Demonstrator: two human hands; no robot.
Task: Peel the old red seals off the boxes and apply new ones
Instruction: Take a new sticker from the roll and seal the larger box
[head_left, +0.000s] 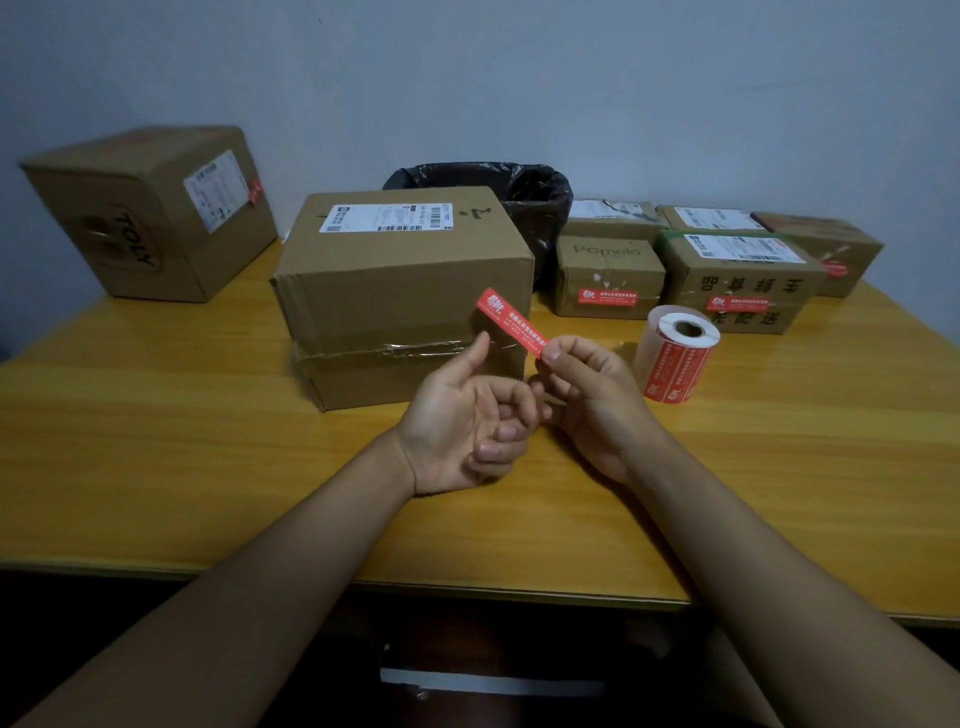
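A red seal strip (511, 323) hangs in the air in front of the middle cardboard box (400, 291). My right hand (587, 395) pinches the strip's right end between thumb and forefinger. My left hand (462, 415) is palm up below it, thumb raised close to the strip, fingers loosely curled and holding nothing. A roll of red seals (675, 353) stands on the table to the right of my hands. Old red seals show on the Pomelo box (605, 275), the green-taped box (737, 280) and the far-right box (826, 254).
A large TOLY box (150, 213) sits at the back left with a red seal by its label. A bin lined with a black bag (524, 197) stands behind the middle box. The yellow wooden table (208, 441) ends at a near edge above a dark floor.
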